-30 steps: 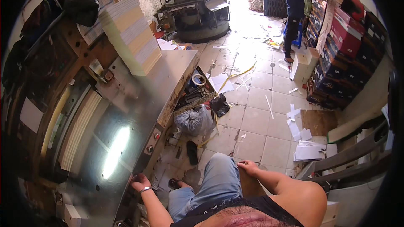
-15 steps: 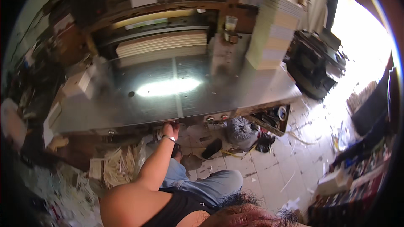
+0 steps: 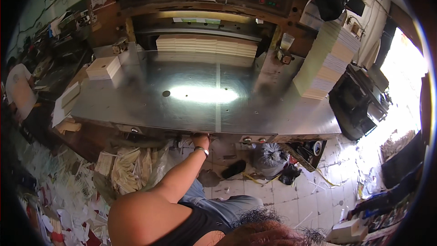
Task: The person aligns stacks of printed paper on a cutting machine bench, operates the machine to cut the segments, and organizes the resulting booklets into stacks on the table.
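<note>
My left hand (image 3: 201,140) is at the front edge of a shiny metal machine table (image 3: 182,116), with a metal band on its wrist. Its fingers curl in under the edge, closed, and what they grip is hidden. At the back of the table, a row of cream paper stacks (image 3: 205,45) lies beneath the bar of what looks like a paper-cutting machine. A small paper block (image 3: 104,68) sits at the table's left, and a tall paper pile (image 3: 325,64) rises at its right. My right hand is out of view.
Red and green buttons (image 3: 253,140) line the front edge. Below hangs an open drawer (image 3: 306,156) near a grey plastic bag (image 3: 271,157). Paper scraps (image 3: 125,171) heap up at the lower left. A dark machine (image 3: 357,102) stands right, and another person (image 3: 20,86) is far left.
The whole view has shifted, so the table sits straighter and more of its back shows. My left hand stays at the front edge, fingers still curled. The paper stacks look unmoved.
</note>
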Available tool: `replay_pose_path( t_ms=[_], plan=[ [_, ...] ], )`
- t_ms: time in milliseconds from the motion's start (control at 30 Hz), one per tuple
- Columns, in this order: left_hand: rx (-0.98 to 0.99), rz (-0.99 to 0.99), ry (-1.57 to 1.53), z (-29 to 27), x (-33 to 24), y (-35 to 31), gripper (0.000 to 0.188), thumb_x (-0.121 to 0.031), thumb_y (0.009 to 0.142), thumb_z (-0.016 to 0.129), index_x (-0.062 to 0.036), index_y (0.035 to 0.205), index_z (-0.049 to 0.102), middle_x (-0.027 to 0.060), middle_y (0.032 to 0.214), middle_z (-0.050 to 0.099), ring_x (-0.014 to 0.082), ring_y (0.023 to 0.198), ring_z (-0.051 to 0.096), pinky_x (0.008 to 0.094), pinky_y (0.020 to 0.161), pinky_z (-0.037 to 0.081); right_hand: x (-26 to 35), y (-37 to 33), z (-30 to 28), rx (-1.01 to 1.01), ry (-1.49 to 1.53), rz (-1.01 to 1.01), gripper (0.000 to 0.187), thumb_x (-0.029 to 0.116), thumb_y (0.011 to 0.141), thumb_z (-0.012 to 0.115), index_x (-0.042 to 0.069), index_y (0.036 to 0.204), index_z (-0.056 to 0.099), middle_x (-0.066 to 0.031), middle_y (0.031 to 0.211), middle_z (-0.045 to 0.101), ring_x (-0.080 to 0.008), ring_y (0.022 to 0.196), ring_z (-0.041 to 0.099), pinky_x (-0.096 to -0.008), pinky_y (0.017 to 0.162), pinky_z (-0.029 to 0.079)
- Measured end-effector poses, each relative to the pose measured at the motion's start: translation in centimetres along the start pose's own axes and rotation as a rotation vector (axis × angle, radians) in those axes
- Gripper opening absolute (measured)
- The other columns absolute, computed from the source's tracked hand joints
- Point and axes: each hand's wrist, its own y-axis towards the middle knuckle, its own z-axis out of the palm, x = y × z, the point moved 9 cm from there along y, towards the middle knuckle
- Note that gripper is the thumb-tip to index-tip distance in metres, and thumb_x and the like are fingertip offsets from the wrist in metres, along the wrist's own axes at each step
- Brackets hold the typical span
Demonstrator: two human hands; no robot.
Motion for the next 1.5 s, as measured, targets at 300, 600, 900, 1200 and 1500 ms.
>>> replay_pose_path(
  t_ms=[300,600,900,1200,1500],
  plan=[
    [-0.144,0.573,0.734,3.1,-6.8,-6.2,0.062,-0.022,0.075,0.08,0.0,0.119,0.042,0.0108,0.103,0.061,0.0252,0.082,0.064,0.0399,0.077,0.052,-0.2,-0.7,-0.8,-0.039,0.027,0.022,0.046,0.04,0.091,0.061,-0.003,0.107,0.063,-0.0118,0.096,0.066,-0.0206,0.088,0.061,-0.0334,0.081,0.049],
    [0.121,-0.316,-0.201,0.2,-1.6,-3.3,0.019,-0.03,0.088,0.065,-0.0125,0.088,0.057,0.0032,0.085,0.063,0.0174,0.074,0.061,0.0346,0.063,0.053,-0.2,-0.2,0.9,0.032,0.044,0.022,0.045,0.04,0.092,0.061,-0.003,0.106,0.063,-0.0114,0.095,0.065,-0.0209,0.088,0.061,-0.0338,0.081,0.049],
    [0.029,-0.322,-0.261,0.3,-1.1,-2.5,0.017,-0.031,0.092,0.062,-0.0158,0.086,0.058,-0.0013,0.071,0.053,0.0141,0.064,0.055,0.0303,0.06,0.049,-1.1,0.5,0.9,0.026,0.014,0.033,0.046,0.041,0.092,0.06,-0.002,0.107,0.063,-0.0112,0.096,0.065,-0.0206,0.088,0.06,-0.0342,0.081,0.049],
    [0.069,0.069,0.317,0.4,-3.3,-2.3,0.03,-0.036,0.085,0.072,-0.0098,0.079,0.058,0.0026,0.068,0.061,0.0105,0.054,0.057,0.0248,0.048,0.045,-0.6,0.1,0.7,0.044,0.047,0.009,0.048,0.041,0.091,0.061,-0.004,0.108,0.062,-0.0124,0.098,0.065,-0.0212,0.089,0.061,-0.0341,0.082,0.049],
    [-0.045,0.436,0.454,0.6,-5.4,-3.0,0.063,-0.027,0.074,0.084,0.0038,0.114,0.046,0.0141,0.093,0.065,0.0269,0.092,0.059,0.0387,0.088,0.044,-0.7,0.4,0.4,0.036,0.038,0.012,0.051,0.042,0.091,0.062,-0.005,0.111,0.062,-0.0136,0.103,0.066,-0.0217,0.094,0.061,-0.0338,0.085,0.049]
  ],
)
